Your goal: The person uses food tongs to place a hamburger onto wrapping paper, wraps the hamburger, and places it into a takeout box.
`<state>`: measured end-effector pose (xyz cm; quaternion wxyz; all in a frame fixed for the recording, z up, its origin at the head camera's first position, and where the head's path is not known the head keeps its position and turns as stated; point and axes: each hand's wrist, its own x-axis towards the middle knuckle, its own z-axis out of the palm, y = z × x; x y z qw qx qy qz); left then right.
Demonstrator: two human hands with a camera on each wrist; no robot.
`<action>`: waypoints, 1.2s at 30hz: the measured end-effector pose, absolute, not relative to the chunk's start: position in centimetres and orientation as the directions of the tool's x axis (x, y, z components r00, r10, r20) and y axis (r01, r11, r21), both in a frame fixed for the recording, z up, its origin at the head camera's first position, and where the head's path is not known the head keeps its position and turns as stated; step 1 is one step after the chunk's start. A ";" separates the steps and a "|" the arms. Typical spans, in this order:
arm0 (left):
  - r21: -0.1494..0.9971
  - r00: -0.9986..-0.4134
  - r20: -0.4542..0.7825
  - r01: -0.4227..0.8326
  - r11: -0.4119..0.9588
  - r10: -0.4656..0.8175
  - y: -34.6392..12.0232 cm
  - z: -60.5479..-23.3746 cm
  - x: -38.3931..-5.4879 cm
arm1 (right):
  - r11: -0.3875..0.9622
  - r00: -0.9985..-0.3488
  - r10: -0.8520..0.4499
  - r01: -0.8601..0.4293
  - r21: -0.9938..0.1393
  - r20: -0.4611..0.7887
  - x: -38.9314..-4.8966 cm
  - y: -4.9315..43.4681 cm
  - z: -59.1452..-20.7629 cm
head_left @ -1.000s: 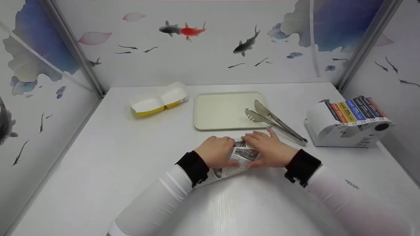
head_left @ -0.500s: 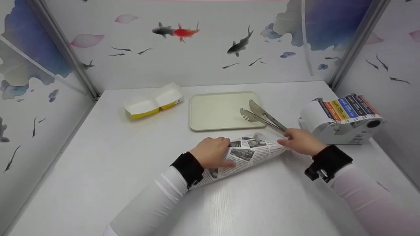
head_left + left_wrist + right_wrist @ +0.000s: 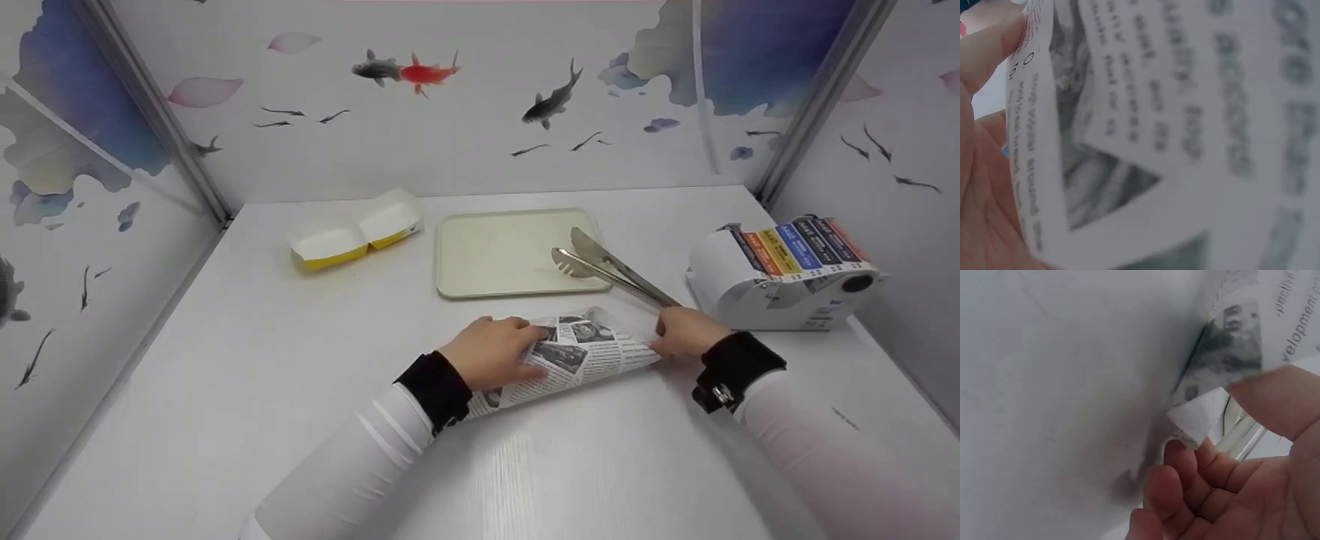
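A bundle wrapped in newspaper-print paper lies slantwise on the white table. What is inside stays hidden. My left hand holds its left part, thumb on the near side and fingers over the far side. The printed paper fills most of the left wrist view. At the bundle's right end, my right hand pinches the flattened paper tip. In the right wrist view the thumb and curled fingers of that hand meet at a folded corner of the paper.
Behind the bundle sits a cream tray, with metal tongs lying across its right edge, handles near my right hand. An opened yellow-and-white carton stands back left. A white dispenser with coloured labels is at right; printed walls enclose the table.
My right hand has moved right, from the bundle's middle to its right end, and now pinches the paper there. The left hand stays on the bundle's left part.
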<state>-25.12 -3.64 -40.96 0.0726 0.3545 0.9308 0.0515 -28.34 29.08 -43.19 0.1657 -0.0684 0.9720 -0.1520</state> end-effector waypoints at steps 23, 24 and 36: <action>0.152 -0.709 -0.023 0.695 0.703 0.705 -3.5 -41.3 -24.6 | 0.623 -0.964 -0.212 -0.007 -0.782 -0.161 -27.5 27.5 -40.1; 0.154 -0.710 -0.026 0.693 0.704 0.704 -3.5 -41.3 -24.5 | 0.613 -0.965 -0.215 -0.015 -0.790 -0.148 -27.4 27.2 -39.9; 0.162 -0.706 -0.025 0.695 0.700 0.707 -3.3 -41.2 -24.3 | 0.730 -0.973 -0.214 -0.101 -0.676 -0.087 -26.4 25.9 -39.2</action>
